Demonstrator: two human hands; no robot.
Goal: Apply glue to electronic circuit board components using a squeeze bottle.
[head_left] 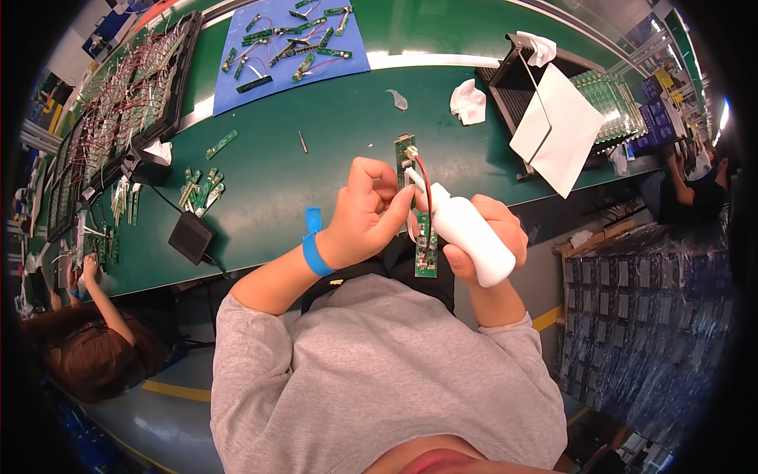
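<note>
My left hand (363, 212), with a blue band at the wrist, pinches a narrow green circuit board (426, 259) held upright over the table's near edge. Red, black and white wires run along the board from a white connector near its top. My right hand (505, 225) is wrapped round a white squeeze bottle (475, 241), tilted so that its thin nozzle (416, 180) points at the upper part of the board. Whether the nozzle tip touches the board I cannot tell. My left fingers partly cover the board's middle.
A blue mat (288, 79) carries several wired boards. Loose boards (203, 189) and a black box (191, 237) lie left, near a black tray (178, 99) of wired boards. A rack (505, 95) with a white sheet (559, 130) stands right. A crumpled tissue (467, 103) lies beside it. Other people work at both sides.
</note>
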